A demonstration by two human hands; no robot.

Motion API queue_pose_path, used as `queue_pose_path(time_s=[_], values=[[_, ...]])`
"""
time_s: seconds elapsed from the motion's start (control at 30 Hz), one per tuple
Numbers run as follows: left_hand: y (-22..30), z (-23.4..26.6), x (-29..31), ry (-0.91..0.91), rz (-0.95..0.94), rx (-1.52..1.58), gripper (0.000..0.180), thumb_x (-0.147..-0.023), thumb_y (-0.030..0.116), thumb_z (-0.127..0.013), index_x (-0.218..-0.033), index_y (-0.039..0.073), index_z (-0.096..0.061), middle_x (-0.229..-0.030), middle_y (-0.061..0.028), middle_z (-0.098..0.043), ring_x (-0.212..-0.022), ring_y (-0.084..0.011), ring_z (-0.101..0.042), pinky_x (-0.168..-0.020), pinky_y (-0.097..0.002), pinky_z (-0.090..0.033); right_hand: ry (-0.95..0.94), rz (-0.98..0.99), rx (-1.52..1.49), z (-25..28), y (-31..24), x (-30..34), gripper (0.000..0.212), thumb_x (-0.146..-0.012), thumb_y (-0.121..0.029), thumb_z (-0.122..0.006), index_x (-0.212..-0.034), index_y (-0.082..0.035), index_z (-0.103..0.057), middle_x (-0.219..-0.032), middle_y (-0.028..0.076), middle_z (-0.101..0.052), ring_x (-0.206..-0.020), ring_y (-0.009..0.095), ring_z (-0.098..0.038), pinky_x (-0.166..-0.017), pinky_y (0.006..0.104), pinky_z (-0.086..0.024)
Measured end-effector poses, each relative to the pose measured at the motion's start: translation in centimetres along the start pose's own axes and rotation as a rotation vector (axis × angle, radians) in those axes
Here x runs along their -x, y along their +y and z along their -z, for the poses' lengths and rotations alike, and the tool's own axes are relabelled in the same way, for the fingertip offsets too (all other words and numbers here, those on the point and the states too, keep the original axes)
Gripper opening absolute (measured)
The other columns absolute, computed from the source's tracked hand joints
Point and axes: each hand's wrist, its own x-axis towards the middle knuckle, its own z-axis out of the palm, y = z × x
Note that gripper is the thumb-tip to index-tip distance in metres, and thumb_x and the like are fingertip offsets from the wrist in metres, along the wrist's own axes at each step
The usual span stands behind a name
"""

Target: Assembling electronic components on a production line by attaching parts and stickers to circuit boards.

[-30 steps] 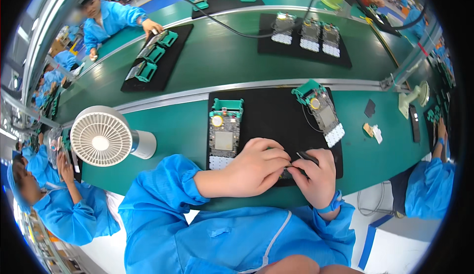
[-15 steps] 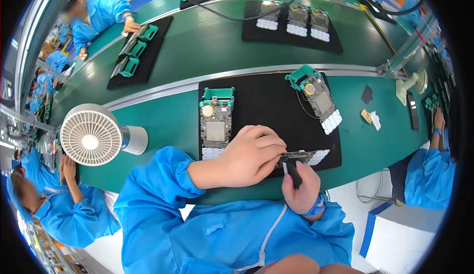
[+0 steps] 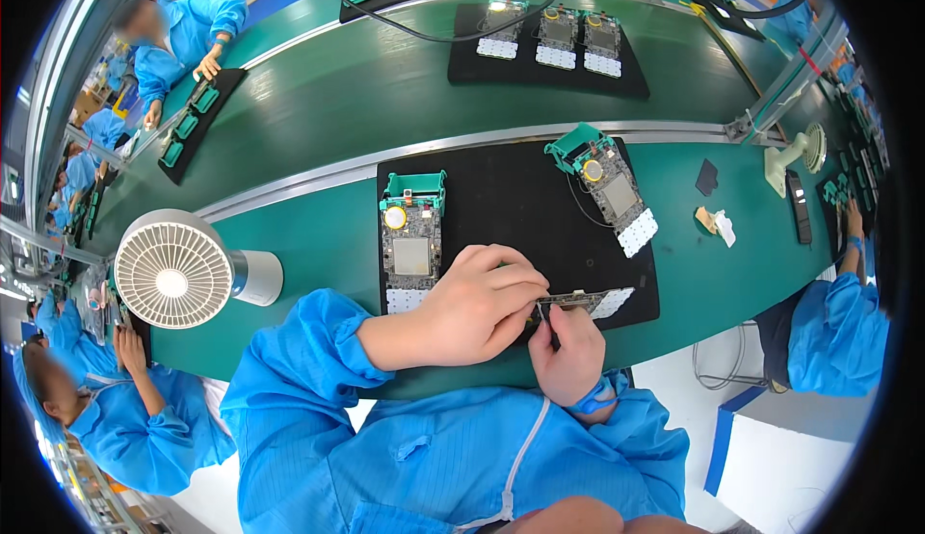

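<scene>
Over the near edge of the mat (image 3: 501,197), the left hand (image 3: 472,303) has its fingers curled closed on one end of a board (image 3: 583,299), seen nearly edge-on. The right hand (image 3: 568,351) pinches close against it, thumb and finger nearly together; I can't tell what they grip. A second board (image 3: 412,245) lines the mat's left edge, and a third (image 3: 612,192) slants at its far right corner, leaving broad black room between. Left of the mat, well apart, stands a fan (image 3: 173,274).
</scene>
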Motion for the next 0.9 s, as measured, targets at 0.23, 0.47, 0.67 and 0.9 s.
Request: queue_pose_path(time_s=[0.23,0.47,0.67,0.9], values=[[-0.4,-0.1,-0.1,0.011,0.007,0.000,0.022,-0.078,0.001,-0.064,-0.100,0.002,-0.069,-0.104,-0.0064,-0.067,-0.105,-0.0279,-0.060,-0.088,-0.0407,-0.044,0.096,-0.031,0.092,-2.0,-0.9,0.1,0.016,-0.079,0.003,-0.062,-0.094,0.001,-0.056,-0.076,0.016,-0.054,-0.063,0.035,-0.056,-0.052,0.0431,-0.046],[0.0,0.1,0.6,0.009,0.018,-0.003,0.025,-0.078,0.002,-0.064,-0.102,0.004,-0.067,-0.106,-0.0052,-0.066,-0.105,-0.0277,-0.059,-0.087,-0.0411,-0.043,-0.002,-0.086,0.043,-1.6,-0.7,0.7,0.016,-0.077,-0.002,-0.064,-0.092,0.000,-0.058,-0.076,0.014,-0.055,-0.066,0.033,-0.057,-0.053,0.0425,-0.048],[0.2,0.9,0.2,-0.134,0.005,0.041,0.020,-0.082,0.007,-0.064,-0.102,0.004,-0.067,-0.109,-0.0044,-0.064,-0.110,-0.0261,-0.055,-0.090,-0.0406,-0.041,0.179,-0.033,-0.238,1.2,1.5,2.6,0.015,-0.084,0.003,-0.060,-0.098,0.001,-0.059,-0.080,0.022,-0.058,-0.064,0.036,-0.059,-0.053,0.0386,-0.046],[0.8,2.0,0.1,-0.149,-0.167,-0.085,0.024,-0.077,0.010,-0.066,-0.099,0.003,-0.069,-0.110,-0.0052,-0.063,-0.112,-0.0264,-0.053,-0.096,-0.0434,-0.039,-0.048,0.250,0.456,7.2,-1.4,-2.7,0.030,-0.079,-0.018,-0.074,-0.106,-0.007,-0.066,-0.100,0.012,-0.059,-0.091,0.031,-0.054,-0.074,0.0392,-0.046]])
